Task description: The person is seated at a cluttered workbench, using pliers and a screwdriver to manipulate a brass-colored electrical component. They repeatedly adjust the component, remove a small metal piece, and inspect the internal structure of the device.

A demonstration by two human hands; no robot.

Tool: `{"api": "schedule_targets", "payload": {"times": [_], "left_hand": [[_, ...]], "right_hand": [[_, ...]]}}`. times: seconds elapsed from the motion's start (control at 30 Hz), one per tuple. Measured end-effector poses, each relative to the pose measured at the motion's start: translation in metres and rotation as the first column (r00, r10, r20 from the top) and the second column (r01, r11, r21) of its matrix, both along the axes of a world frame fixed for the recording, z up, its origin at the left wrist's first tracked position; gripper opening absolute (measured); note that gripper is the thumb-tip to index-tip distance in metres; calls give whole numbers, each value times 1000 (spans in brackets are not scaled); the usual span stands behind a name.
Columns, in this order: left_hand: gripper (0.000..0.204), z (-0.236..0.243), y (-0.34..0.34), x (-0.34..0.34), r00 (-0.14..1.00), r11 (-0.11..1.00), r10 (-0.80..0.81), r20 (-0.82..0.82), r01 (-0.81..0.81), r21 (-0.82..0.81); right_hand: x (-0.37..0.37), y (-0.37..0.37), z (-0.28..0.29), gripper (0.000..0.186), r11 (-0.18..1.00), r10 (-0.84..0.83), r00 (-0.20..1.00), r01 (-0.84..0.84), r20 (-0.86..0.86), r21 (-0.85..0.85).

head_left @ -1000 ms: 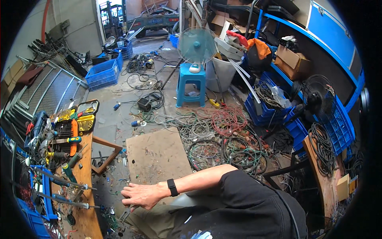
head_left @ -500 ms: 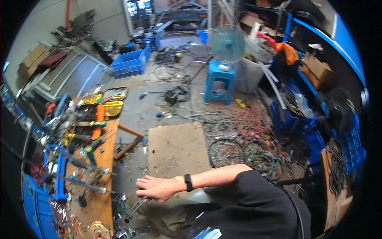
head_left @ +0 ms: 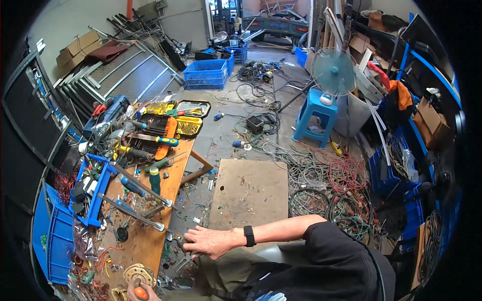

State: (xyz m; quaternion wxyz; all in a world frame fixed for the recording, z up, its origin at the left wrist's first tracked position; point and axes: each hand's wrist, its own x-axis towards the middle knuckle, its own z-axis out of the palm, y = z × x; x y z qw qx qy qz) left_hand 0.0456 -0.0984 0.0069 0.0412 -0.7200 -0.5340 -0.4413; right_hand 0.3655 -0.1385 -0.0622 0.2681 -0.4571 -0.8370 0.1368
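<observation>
My right hand [head_left: 211, 242], with a black band on its wrist, hovers palm down beside the workbench, by my olive trouser leg. Under its thumb a grey metal hand tool [head_left: 185, 264] juts out, mostly hidden, so its exact kind does not show. At the bottom edge my left hand [head_left: 136, 288] is closed around an orange round-ended handle [head_left: 141, 293]. That hand is partly cut off by the frame. Touching or right behind it is a brass-coloured round part with holes [head_left: 139, 274], near the bench's front end.
The wooden bench [head_left: 173, 185] carries screwdrivers, a green-handled tool [head_left: 154, 180], a blue tray [head_left: 95, 193] of small parts and two long metal bars. A brown board [head_left: 251, 195] lies on the floor beside coiled cables [head_left: 311, 170]. A fan stands on a blue stool [head_left: 315, 118].
The view has swung left, so the scene sits further right. My left hand with the orange handle has come into view at the bottom. My right hand stays by my leg.
</observation>
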Motion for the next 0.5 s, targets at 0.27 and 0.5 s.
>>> {"api": "schedule_targets", "payload": {"times": [0.27, 0.5], "left_hand": [[34, 9, 1, 8, 999, 999, -47, 6, 47, 11], [32, 0, 3, -6, 997, 999, -39, 74, 39, 3]], "right_hand": [[-14, 15, 6, 45, 998, 58, 998, -58, 24, -17], [-24, 27, 17, 46, 995, 48, 997, -53, 53, 89]]}}
